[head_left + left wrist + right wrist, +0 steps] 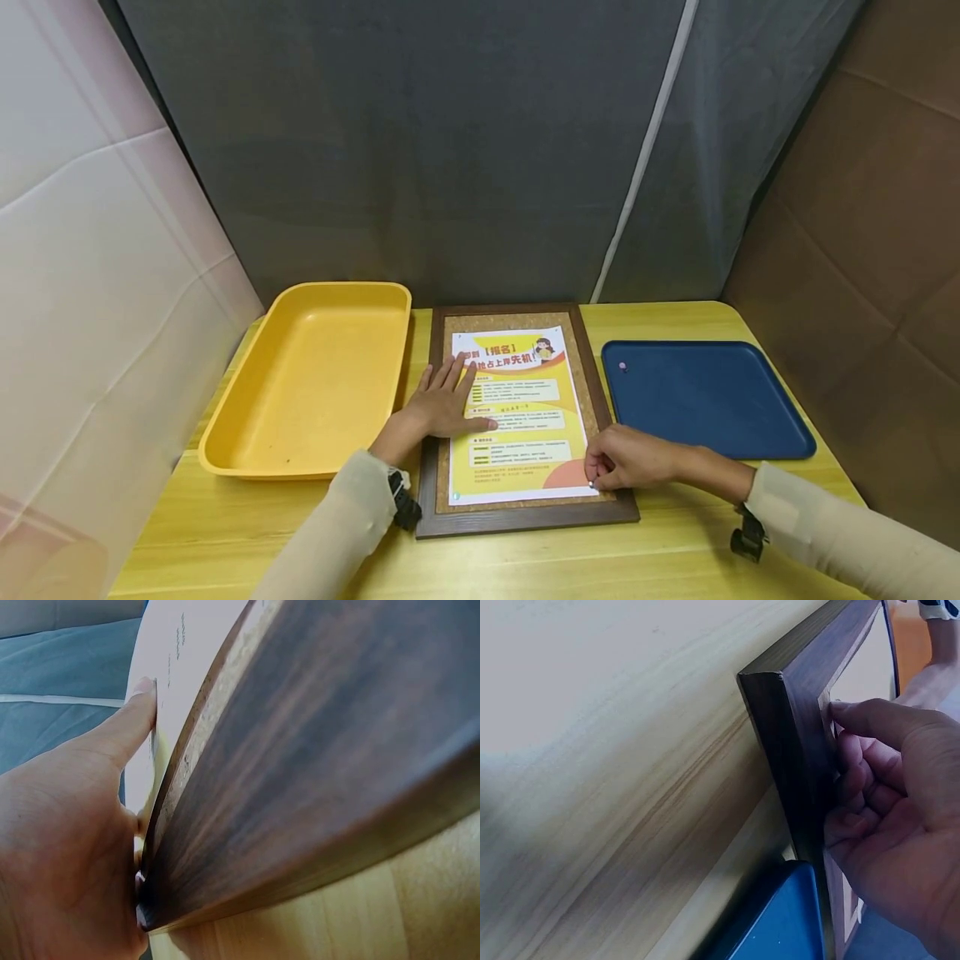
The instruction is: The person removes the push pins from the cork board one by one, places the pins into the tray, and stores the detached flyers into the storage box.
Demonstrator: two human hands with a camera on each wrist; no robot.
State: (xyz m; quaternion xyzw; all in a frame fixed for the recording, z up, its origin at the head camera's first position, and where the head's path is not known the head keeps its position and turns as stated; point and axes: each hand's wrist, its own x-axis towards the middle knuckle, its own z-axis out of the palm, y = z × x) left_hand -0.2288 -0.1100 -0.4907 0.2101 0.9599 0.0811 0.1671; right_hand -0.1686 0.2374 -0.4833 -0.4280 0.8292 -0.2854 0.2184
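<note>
A yellow and white printed poster (517,454) lies on a cork board (517,321) with a dark wooden frame (525,522). My left hand (442,404) rests flat across the poster's left side, fingers spread; in the left wrist view its thumb (131,720) lies along the paper. At the poster's lower right corner, my right hand (630,457) has curled fingers and pinches a small pale push pin (591,484) against the paper. The right wrist view shows the thumb (870,716) at the frame's inner edge, with the pin mostly hidden. A small greenish pin (455,496) sits at the lower left corner.
To the left stands a deep yellow tray (307,375). A flat blue tray (705,400) lies at the right, bearing a small pink push pin (622,367). The wooden table (525,567) is bounded by a grey curtain (375,167) behind.
</note>
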